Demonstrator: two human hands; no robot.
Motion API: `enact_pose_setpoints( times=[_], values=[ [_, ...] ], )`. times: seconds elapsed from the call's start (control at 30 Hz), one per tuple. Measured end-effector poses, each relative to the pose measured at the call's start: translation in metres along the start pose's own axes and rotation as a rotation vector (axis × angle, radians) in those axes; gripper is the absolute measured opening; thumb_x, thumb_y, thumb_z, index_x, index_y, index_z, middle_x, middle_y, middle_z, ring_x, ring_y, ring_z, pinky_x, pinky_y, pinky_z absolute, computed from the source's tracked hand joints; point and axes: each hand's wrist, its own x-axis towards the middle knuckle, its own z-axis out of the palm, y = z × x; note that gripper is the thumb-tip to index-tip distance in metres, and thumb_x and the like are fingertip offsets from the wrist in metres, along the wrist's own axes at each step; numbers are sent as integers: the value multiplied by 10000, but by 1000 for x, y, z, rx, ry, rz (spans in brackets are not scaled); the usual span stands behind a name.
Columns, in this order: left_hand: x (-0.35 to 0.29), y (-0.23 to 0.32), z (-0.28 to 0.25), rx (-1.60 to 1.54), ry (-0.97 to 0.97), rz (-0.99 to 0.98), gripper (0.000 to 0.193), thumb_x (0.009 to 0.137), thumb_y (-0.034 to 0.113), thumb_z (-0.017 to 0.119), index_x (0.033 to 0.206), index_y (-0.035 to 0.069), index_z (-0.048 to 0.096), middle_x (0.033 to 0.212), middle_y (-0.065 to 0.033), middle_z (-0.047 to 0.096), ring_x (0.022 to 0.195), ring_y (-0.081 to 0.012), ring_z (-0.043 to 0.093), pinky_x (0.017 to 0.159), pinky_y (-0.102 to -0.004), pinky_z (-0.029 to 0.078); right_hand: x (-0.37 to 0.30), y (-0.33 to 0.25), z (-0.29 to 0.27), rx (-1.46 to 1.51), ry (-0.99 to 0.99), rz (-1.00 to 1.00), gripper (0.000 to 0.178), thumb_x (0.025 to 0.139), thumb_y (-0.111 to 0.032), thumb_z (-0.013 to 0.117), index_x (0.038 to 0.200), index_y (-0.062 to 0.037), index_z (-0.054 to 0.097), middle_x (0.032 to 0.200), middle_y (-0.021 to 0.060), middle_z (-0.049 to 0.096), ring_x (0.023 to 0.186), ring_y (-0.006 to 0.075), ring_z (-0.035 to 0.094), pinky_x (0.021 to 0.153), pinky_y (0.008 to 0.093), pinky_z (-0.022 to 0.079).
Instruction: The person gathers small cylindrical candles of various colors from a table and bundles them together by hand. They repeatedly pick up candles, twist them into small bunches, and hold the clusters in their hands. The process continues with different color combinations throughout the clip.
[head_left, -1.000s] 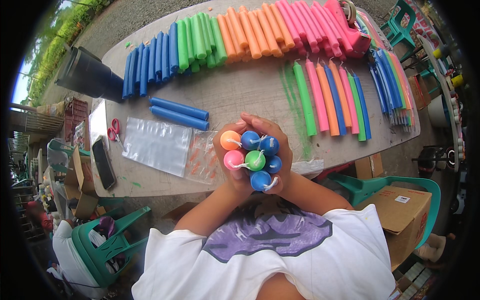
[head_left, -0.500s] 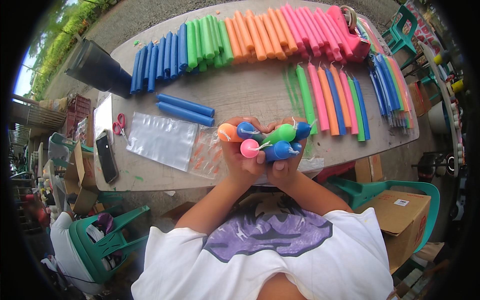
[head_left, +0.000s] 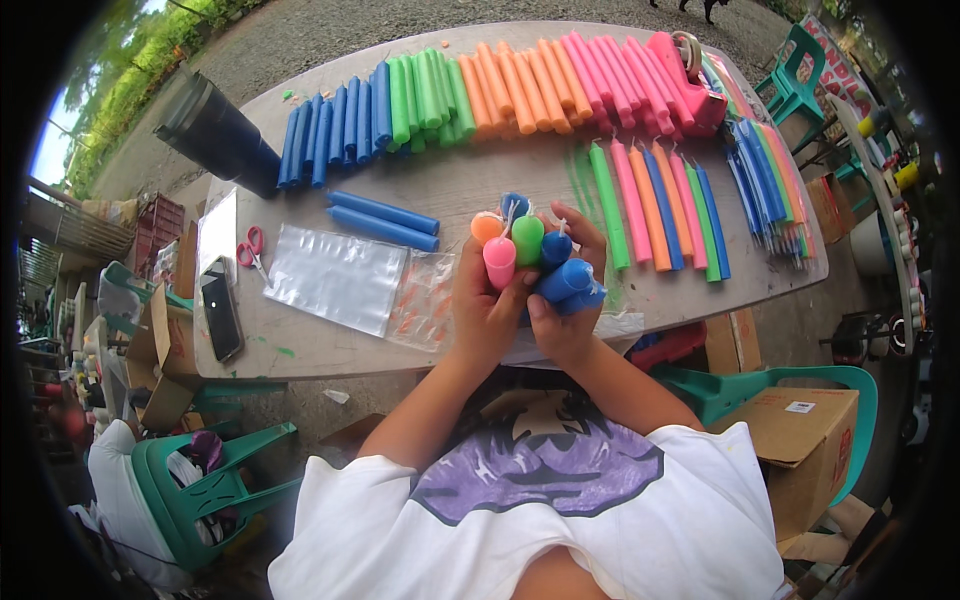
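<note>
A loose bundle of several candles stands wick end up between my two hands over the near edge of the table. My left hand [head_left: 484, 312] is closed round its left side, where a pink candle [head_left: 499, 264], an orange candle [head_left: 486, 228] and a green candle [head_left: 527, 240] show. My right hand [head_left: 566, 335] grips the blue candles [head_left: 568, 281] on the right, its thumb in front and a finger raised behind them. The lower ends are hidden by my hands. Two blue candles [head_left: 384, 222] lie beyond my left hand, near a clear plastic bag [head_left: 335, 280].
Rows of blue [head_left: 330, 135], green [head_left: 430, 100], orange [head_left: 525, 85] and pink candles [head_left: 625, 80] line the far side, beside a pink tape dispenser [head_left: 690, 85]. Mixed candles [head_left: 660, 205] lie right. A dark tumbler [head_left: 220, 135], scissors [head_left: 252, 250] and a phone [head_left: 220, 310] are left.
The bundle has tilted more upright and its candles have shifted among themselves. My right fingers have spread up behind the blue candles, which now lean right. The view has shifted slightly.
</note>
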Motion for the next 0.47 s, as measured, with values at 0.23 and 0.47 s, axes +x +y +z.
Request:
enact_pose_setpoints(
  times=[0.23,0.47],
  values=[
    [-2,4,-13,294,-53,86,441,800,41,707,1203,1,534,1031,-86,632,931,-140,620,806,-281,498,-5,11,-4,55,-102,13,589,816,-176,613,1308,99,444,1303,273,497,1145,340,541,970,400,437],
    [8,-4,-25,276,-129,70,414,808,53,704,1187,0,546,1005,-95,641,894,-141,629,783,-279,507,13,-27,3,206,-97,636,682,847,-163,640,1403,24,292,1248,217,531,1145,306,542,999,374,409]
  ],
)
